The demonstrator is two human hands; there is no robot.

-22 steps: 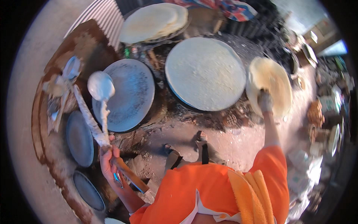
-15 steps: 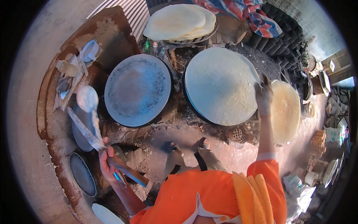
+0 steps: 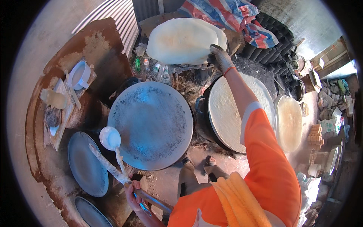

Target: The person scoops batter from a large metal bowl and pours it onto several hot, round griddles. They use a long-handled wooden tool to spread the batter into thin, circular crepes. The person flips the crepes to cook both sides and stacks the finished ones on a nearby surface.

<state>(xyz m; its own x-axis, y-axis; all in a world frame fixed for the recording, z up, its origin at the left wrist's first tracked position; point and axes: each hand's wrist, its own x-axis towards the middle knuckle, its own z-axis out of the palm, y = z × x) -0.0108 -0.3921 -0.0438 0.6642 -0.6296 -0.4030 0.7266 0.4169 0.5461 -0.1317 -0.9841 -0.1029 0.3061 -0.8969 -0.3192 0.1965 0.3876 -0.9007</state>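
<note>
My left hand [image 3: 133,193] is closed around the handles of a ladle [image 3: 110,138] and a batter-coated wooden stick [image 3: 107,162]. White batter coats the ladle's bowl, which hangs by the near left edge of a wide round griddle [image 3: 151,125]. My right hand [image 3: 220,59], in a dark-stained glove, reaches far forward to the right edge of a stack of pale flatbreads [image 3: 181,39]. Its fingers are bent at that edge and seem to grip the top flatbread. Under my right arm, a second griddle carries a pale, bumpy flatbread [image 3: 227,109].
Another flatbread [image 3: 289,125] lies right of the second griddle. Two more griddles [image 3: 87,162] [image 3: 92,213] stand at the left. A white handled pot [image 3: 79,75] and a jar [image 3: 53,98] sit on the left ledge. Dark briquettes [image 3: 261,38] and a striped sheet [image 3: 227,15] are at the back.
My right hand has moved from the second griddle's right edge forward and left to the flatbread stack. My left hand, with ladle and stick, sits lower and farther right in view. The view has shifted.
</note>
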